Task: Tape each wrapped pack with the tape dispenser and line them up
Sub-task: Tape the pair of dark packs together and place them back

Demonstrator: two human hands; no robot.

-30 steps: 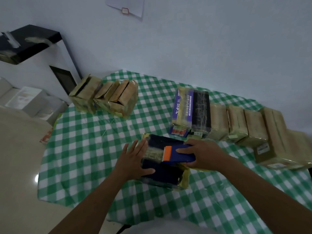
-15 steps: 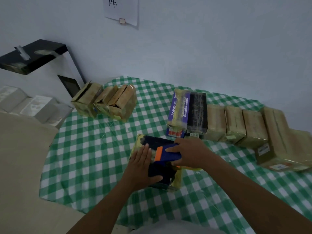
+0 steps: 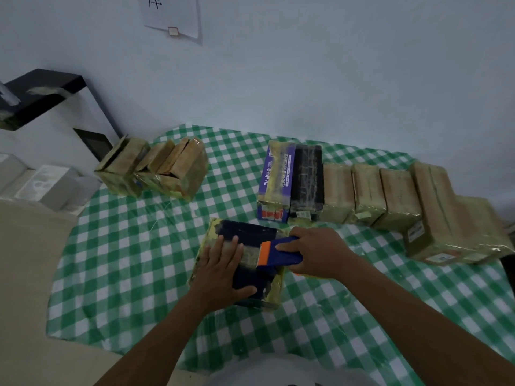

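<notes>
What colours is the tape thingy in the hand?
The tape dispenser is blue with an orange front edge, gripped by the right hand. The head view shows it.

This looks like a small packing or storage room rather than a home. A table under a green-checked cloth (image 3: 117, 263) carries wrapped packs (image 3: 367, 190) in a row at two o'clock. A handwritten paper notice (image 3: 171, 15) hangs on the bare wall at twelve, and white foam boxes (image 3: 47, 185) sit at nine.
</notes>
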